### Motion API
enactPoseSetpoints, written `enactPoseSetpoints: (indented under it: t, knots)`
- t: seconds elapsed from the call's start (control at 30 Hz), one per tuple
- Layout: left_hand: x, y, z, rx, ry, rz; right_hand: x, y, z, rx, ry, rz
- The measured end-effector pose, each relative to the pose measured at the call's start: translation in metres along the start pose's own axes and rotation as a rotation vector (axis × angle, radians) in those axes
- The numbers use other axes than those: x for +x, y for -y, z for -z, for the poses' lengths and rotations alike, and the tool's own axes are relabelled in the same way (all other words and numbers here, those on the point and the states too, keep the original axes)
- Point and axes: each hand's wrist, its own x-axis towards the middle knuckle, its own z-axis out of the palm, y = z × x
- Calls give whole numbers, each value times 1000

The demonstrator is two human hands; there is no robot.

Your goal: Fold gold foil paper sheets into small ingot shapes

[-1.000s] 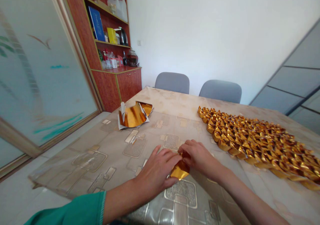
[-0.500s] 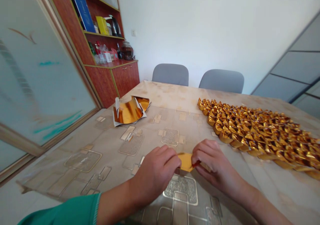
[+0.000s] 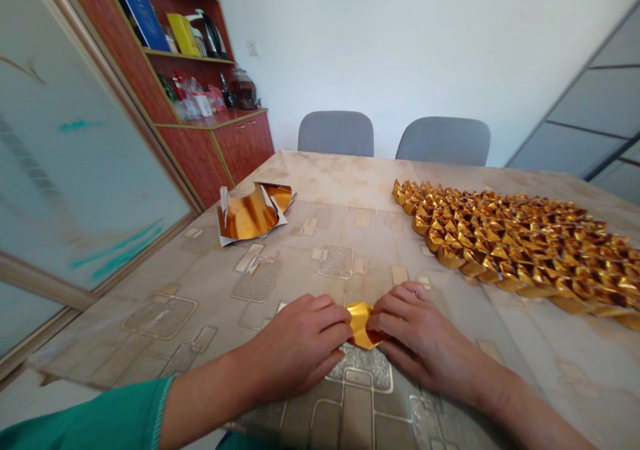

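Between my two hands is a small piece of gold foil paper, partly folded, its ends hidden under my fingers. My left hand is closed on its left end. On the right end, my right hand pinches with bent fingers. To the right lie rows of folded gold foil paper pieces, packed closely together. A stack of gold foil sheets with white undersides sits at the far left of the table, curled up at the edges.
A patterned cover lies over the table. Two grey chairs stand at its far side against a white wall. At the back left, a red-brown cabinet holds bottles and a kettle, beside a frosted glass door.
Both hands have moved slightly left and closer together. The gold foil paper between them now looks narrower and more bent. The view has tilted a little downward.
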Motion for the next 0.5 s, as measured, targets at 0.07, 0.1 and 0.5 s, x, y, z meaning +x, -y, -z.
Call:
enactPoseSetpoints:
  t: [0.07, 0.1, 0.5]
  knots:
    - [-6, -1, -1, 20, -22, -9, 2, 1, 3, -6, 24, 12]
    - [-8, -2, -2, 33, -25, -5, 3, 1, 4, -10, 33, 17]
    - [-12, 2, -1, -94, -43, 14, 26, -23, 8, 189, 69, 45]
